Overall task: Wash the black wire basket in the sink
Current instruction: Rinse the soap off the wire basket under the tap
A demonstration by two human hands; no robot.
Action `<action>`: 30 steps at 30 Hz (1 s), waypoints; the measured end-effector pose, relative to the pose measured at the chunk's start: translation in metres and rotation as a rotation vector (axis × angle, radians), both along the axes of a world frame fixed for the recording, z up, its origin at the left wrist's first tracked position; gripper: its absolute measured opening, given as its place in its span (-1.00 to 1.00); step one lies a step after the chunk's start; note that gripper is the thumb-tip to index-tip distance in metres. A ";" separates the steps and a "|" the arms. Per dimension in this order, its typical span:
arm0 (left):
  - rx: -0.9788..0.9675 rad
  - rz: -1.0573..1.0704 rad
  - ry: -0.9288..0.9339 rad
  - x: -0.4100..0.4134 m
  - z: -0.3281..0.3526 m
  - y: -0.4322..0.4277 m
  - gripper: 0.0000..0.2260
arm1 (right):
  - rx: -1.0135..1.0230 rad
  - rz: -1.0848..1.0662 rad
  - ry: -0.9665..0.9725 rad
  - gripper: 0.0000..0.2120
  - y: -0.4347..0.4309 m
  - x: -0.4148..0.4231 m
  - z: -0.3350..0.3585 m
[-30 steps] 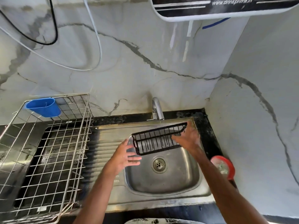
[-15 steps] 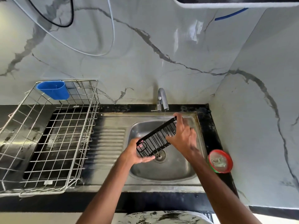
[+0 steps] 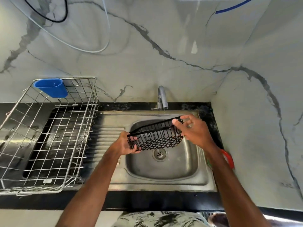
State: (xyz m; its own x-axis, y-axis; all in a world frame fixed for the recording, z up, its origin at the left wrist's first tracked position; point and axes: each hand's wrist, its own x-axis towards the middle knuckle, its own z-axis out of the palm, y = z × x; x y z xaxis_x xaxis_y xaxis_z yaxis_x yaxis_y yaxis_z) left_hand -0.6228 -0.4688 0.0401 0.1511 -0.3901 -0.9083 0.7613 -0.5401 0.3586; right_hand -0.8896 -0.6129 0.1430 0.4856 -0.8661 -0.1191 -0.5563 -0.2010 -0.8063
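The black wire basket [image 3: 155, 136] hangs over the steel sink [image 3: 164, 167], below the tap [image 3: 162, 97]. A thin stream of water falls from the tap onto the basket's far rim. My left hand [image 3: 124, 143] grips the basket's left end from below. My right hand [image 3: 195, 130] holds the right end, thumb on the top rim and fingers curled round the wires. The basket lies roughly level with its open side up, tilted slightly down to the left. The drain [image 3: 159, 154] shows just beneath it.
A large steel wire dish rack [image 3: 49, 136] stands on the black counter at the left, with a blue plastic cup [image 3: 50, 87] hung on its back rim. A red-rimmed round container [image 3: 228, 158] sits right of the sink, half hidden by my right forearm. Marble walls close the back and right.
The basket has turned from standing steeply on edge to lying nearly level with its open side up. Both hands shifted their hold with it; the camera view dropped lower.
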 end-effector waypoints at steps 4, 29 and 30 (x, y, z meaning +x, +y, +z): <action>-0.037 -0.091 -0.035 0.013 -0.002 0.004 -0.79 | -0.032 -0.178 -0.039 -0.56 -0.003 0.002 -0.009; 0.017 -0.363 0.070 0.016 -0.079 -0.017 -0.61 | 0.561 -0.296 -0.161 -0.72 0.019 0.091 -0.023; 0.000 -0.362 0.050 0.020 -0.082 -0.020 -0.59 | 0.570 -0.313 -0.145 -0.74 0.016 0.093 -0.022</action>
